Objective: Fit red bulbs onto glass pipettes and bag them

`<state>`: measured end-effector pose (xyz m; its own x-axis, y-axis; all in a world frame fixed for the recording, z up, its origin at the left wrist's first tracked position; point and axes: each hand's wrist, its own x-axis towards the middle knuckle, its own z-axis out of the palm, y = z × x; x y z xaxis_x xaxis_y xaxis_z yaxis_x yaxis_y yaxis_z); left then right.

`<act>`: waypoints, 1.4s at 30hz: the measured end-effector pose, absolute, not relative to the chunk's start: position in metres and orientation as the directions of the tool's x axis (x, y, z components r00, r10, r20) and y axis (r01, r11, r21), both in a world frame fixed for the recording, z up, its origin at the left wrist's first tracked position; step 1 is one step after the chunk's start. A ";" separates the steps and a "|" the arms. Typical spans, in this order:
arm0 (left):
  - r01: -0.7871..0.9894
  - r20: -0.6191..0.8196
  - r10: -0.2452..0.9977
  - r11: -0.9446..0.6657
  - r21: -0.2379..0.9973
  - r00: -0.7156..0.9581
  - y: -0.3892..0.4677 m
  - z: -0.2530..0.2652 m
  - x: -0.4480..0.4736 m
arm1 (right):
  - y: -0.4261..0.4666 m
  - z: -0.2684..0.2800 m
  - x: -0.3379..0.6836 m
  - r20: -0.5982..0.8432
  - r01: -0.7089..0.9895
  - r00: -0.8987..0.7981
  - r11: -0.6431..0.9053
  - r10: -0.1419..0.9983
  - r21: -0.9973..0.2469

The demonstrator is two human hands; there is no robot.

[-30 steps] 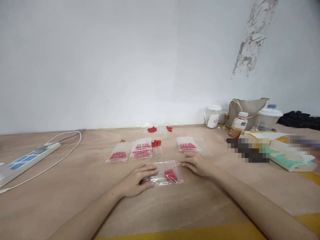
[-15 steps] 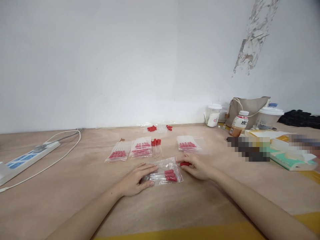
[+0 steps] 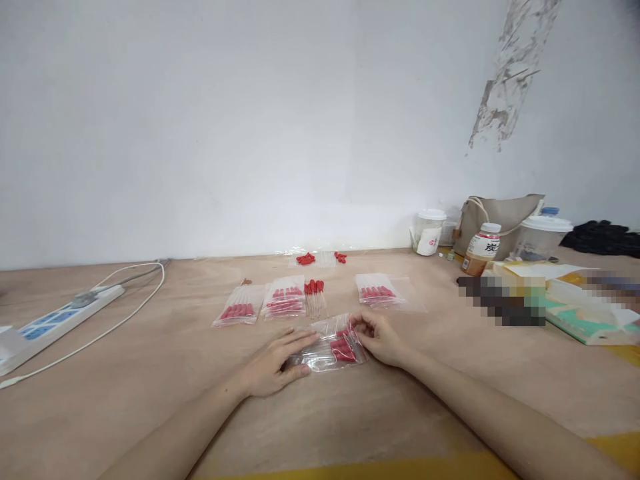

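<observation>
A clear zip bag [image 3: 325, 363] lies on the table in front of me. Inside it are several thin tools with red handles [image 3: 343, 349] and slim pale shafts. My left hand [image 3: 275, 360] lies flat with fingers spread on the bag's left end, pressing it to the table. At the bag's mouth on the right, my right hand [image 3: 381, 339] has its fingers curled and pinched around the end of one more red-handled tool [image 3: 343, 333], most of which is within the bag. The fingertips partly hide that handle's end.
Behind the hands lie filled bags at left [image 3: 239, 310], centre [image 3: 284, 300] and right [image 3: 377, 292], with loose red-handled tools [image 3: 315, 288] between. Small red pieces [image 3: 306, 259] sit by the wall. A power strip [image 3: 60, 327] is left; a bottle [image 3: 481, 250] and cups [image 3: 430, 233] stand right.
My right hand has moved slightly left, and the red-handled tool it holds has slid from outside the mouth into the bag. My left hand stays on the bag.
</observation>
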<state>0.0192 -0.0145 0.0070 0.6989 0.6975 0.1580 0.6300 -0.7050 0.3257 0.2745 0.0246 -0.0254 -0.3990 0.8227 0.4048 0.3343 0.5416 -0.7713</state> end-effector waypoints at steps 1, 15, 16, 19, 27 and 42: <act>0.628 0.158 0.696 -0.707 0.325 0.701 -0.014 0.007 0.019 | 0.025 -0.027 0.273 0.432 0.360 -0.361 0.550 0.827 -0.753; 0.610 0.180 0.676 -0.728 0.314 0.714 -0.014 0.005 0.018 | 0.060 0.014 0.246 0.447 0.749 -0.140 0.390 0.883 -0.535; 0.607 0.191 0.669 -0.737 0.298 0.718 -0.014 0.005 0.019 | 0.069 0.015 0.237 0.362 0.754 -0.145 0.340 0.921 -0.562; 0.598 0.207 0.649 -0.758 0.260 0.732 -0.013 0.005 0.020 | 0.096 0.012 0.210 0.277 0.760 -0.075 0.235 0.958 -0.606; 0.586 0.170 0.646 -0.753 0.298 0.744 -0.016 0.009 0.022 | 0.128 0.006 0.188 0.107 0.694 0.020 0.064 0.994 -0.718; 0.591 0.150 0.662 -0.732 0.338 0.734 -0.014 0.008 0.020 | 0.044 -0.023 0.301 0.358 -0.005 0.201 0.366 0.912 -0.930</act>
